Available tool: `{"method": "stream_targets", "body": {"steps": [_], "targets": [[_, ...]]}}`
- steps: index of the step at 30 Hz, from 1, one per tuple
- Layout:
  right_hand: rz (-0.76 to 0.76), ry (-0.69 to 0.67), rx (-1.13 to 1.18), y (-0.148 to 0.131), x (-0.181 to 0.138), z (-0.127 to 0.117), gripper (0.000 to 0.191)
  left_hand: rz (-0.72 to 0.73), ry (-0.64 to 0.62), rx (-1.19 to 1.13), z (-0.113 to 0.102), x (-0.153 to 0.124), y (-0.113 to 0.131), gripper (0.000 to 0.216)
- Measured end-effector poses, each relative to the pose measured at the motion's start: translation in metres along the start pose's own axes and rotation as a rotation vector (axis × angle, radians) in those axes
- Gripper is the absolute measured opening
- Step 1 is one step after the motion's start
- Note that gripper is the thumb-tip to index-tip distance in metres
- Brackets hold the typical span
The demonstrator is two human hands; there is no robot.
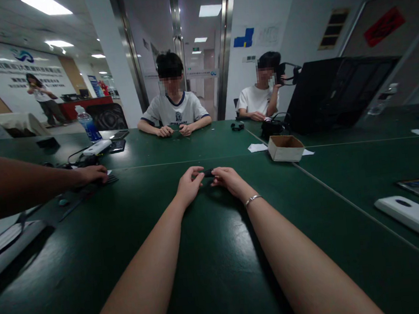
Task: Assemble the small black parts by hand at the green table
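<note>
Both my arms reach forward over a dark green table (212, 265). Between my hands is a small black object (208, 173), too small for me to name. My left hand (190, 183) pinches its left end between thumb and fingers. At the other end, the fingers of my right hand (230, 179) close on the same object. A silver bracelet (253, 199) circles my right wrist. My fingers partly hide the object, which sits just above the tabletop.
To the right stand an open cardboard box (286, 148) and a large black case (340, 90). A co-worker's arm (30, 181) reaches in from the left, near cables. Two people sit across the table. A water bottle (88, 124) and phones (117, 146) lie toward the back left.
</note>
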State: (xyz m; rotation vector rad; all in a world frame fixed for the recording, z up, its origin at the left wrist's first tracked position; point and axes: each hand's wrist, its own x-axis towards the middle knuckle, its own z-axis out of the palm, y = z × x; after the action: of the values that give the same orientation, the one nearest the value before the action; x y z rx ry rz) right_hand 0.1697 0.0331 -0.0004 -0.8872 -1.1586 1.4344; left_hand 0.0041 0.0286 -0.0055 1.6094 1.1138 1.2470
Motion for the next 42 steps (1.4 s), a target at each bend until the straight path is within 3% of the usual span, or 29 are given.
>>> {"method": "stream_targets", "body": {"steps": [9,42], "targets": [[0.008,0.018,0.005,-0.0006,-0.0007,-0.0001,0.022,-0.070,-0.011,-0.074,0.0000,0.0014,0.0013,0.026],[0.010,0.009,0.019,-0.0017,-0.0012,-0.0001,0.021,-0.028,-0.011,-0.025,0.0007,-0.0008,0.0050,0.022]]}}
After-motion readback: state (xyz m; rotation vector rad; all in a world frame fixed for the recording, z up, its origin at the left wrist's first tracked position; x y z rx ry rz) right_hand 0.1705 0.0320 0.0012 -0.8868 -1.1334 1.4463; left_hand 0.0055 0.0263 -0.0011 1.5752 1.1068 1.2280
